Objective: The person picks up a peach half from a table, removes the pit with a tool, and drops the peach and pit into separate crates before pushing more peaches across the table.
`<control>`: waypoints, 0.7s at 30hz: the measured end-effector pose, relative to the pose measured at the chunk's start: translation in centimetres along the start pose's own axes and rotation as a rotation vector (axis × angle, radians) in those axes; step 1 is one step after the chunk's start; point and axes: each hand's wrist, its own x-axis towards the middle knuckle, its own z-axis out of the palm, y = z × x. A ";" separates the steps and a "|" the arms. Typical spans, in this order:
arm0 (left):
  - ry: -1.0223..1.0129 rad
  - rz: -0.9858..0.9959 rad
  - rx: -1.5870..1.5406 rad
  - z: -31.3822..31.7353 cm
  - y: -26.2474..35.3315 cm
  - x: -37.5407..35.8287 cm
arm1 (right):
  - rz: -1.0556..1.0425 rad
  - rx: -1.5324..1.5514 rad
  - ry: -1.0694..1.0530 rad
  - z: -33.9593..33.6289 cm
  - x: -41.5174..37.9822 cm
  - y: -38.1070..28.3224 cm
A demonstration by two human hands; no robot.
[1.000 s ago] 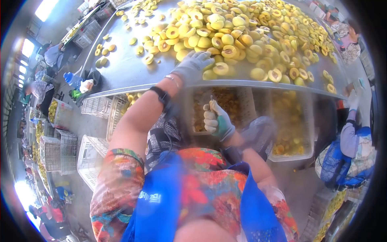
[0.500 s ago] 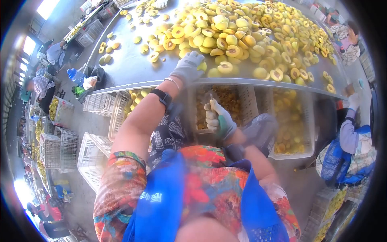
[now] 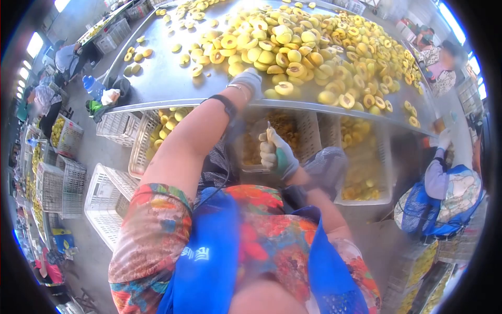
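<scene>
My left hand (image 3: pixel 248 83), in a pale glove, reaches over the front part of the metal table (image 3: pixel 157 83), at the near edge of a pile of halved yellow fruit (image 3: pixel 293 47). Its fingers are hidden by the back of the hand and the wrist. My right hand (image 3: pixel 278 153), in a white and green glove, is closed around a small tool (image 3: pixel 269 125) whose thin tip points up. It hangs above a crate of brownish scraps (image 3: pixel 308 136) below the table edge.
Fruit-filled crates stand under the table at left (image 3: pixel 141 149) and right (image 3: pixel 387 172). An empty-looking white crate (image 3: pixel 107 209) lies at the lower left. A blue bottle (image 3: pixel 93 86) is at the table's left corner. A co-worker's gloved hand (image 3: pixel 444 139) shows at right.
My left hand has moved a little forward, and the green-yellow piece that showed by its fingers is no longer visible. The whole view has shifted slightly; my right hand still grips the tool.
</scene>
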 end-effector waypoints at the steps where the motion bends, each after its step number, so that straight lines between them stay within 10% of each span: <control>1: 0.003 -0.030 0.007 -0.2 0.2 -0.3 | -0.006 -0.008 0.006 0.3 -0.1 0.0; 10: 0.358 -0.150 -0.518 3.2 -1.0 -1.8 | -0.086 -0.088 0.053 1.2 -1.9 -0.6; 18: 0.200 0.369 -2.232 5.4 -3.4 -4.5 | -0.186 -0.372 0.112 4.0 -1.8 -1.7; 21: 0.534 0.298 -1.656 5.9 -2.1 -7.1 | -0.248 -0.573 0.128 5.8 -1.6 -2.4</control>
